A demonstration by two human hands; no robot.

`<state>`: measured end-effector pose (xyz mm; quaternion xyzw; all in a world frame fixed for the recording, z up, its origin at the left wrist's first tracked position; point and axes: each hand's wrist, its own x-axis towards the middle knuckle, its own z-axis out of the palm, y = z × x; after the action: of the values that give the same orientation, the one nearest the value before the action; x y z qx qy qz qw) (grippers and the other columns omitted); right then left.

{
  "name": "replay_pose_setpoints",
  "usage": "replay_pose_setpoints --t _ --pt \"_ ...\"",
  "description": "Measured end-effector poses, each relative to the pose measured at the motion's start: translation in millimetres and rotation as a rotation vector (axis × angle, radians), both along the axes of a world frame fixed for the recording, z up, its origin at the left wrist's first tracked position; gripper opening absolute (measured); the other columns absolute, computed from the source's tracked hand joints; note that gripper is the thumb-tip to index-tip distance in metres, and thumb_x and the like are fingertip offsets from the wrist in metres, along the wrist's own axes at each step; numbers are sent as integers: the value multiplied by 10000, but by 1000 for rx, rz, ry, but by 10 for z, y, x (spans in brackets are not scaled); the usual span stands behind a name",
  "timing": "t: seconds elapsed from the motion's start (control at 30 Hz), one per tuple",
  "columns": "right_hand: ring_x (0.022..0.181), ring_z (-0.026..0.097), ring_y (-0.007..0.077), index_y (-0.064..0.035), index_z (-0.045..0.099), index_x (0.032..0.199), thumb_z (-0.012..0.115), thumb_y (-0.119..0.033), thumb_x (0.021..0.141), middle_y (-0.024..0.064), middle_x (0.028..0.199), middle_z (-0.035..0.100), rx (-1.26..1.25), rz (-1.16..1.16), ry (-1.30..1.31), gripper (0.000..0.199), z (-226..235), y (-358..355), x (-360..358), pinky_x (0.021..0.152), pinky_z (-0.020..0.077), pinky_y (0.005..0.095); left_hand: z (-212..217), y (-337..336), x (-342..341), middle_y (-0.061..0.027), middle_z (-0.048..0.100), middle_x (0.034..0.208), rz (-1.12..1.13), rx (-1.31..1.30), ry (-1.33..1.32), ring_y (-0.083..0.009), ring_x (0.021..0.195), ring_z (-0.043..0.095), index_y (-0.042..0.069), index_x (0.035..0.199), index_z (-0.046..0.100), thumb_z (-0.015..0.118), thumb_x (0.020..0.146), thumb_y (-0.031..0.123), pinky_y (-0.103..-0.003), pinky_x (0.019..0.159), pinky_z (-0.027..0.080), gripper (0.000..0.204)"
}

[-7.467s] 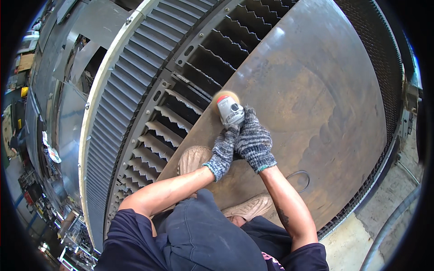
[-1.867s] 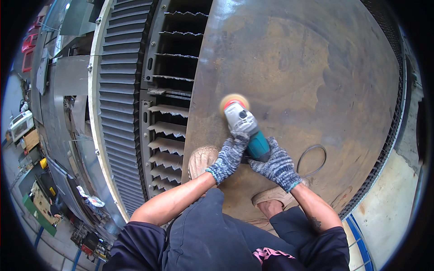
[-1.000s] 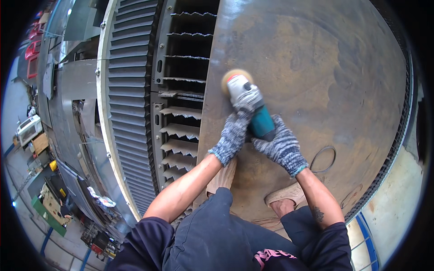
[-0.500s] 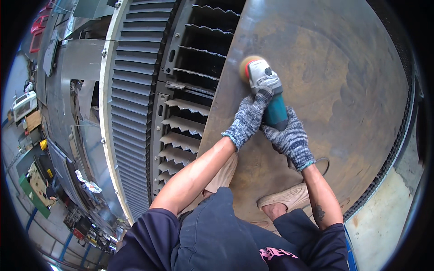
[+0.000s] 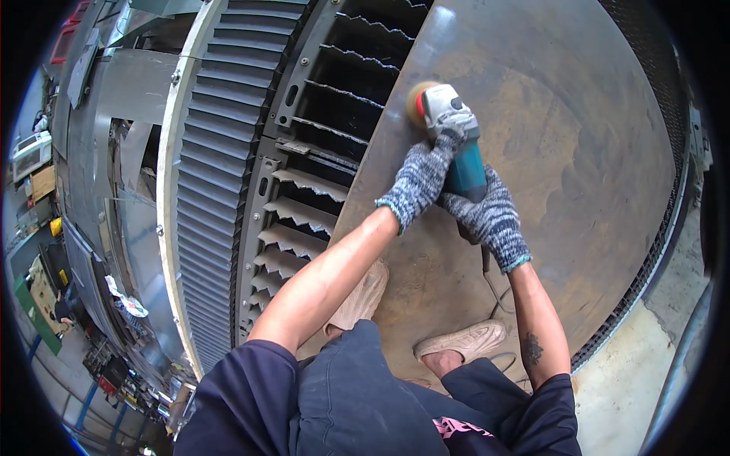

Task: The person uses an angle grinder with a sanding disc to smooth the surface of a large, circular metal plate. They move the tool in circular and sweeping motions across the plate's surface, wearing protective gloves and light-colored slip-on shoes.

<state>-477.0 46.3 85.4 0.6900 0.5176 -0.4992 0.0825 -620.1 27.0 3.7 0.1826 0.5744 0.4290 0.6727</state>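
A teal and silver angle grinder (image 5: 465, 167) is gripped in both my hands over a large brown-grey metal sheet (image 5: 547, 175). My left hand (image 5: 426, 175), in a grey-and-white knit glove, wraps the silver head end. Around the rear of the teal body closes my right hand (image 5: 490, 220), gloved alike. The grinder's round yellowish disc (image 5: 417, 103) looks blurred and lies by the sheet's left edge; whether it touches the metal I cannot tell. A dark cord (image 5: 488, 273) runs from below my right hand onto the sheet.
Jagged metal slats (image 5: 300, 213) stand over dark gaps left of the sheet. Beyond them runs a ribbed bellows cover (image 5: 220, 144) with a pale rail (image 5: 169, 167). My feet, in beige shoes (image 5: 464, 340), stand on the sheet. Scrap sheets (image 5: 137, 83) lie at far left.
The grinder and both hands have shifted slightly up in the picture, still together. My view has turned a little, and more of the cord shows. Both grips are unchanged.
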Motion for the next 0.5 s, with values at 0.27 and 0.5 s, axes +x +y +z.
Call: replay_pose_setpoints --t 0.27,0.5 --pt "649 709 208 -51 576 1270 886 -462 754 127 857 733 4 56 -11 728 -84 -232 141 665 576 363 -107 -316 88 -309 711 1130 -86 -102 20 -416 1138 684 -53 1281 643 520 962 723 -442 990 522 848" --pt "748 724 222 -27 607 1218 893 -430 765 129 877 734 58 -39 9 671 -149 196 15 717 579 353 133 346 -135 -319 696 1173 -253 -178 182 -404 1111 696 -85 1250 641 523 924 771 -456 964 531 923"
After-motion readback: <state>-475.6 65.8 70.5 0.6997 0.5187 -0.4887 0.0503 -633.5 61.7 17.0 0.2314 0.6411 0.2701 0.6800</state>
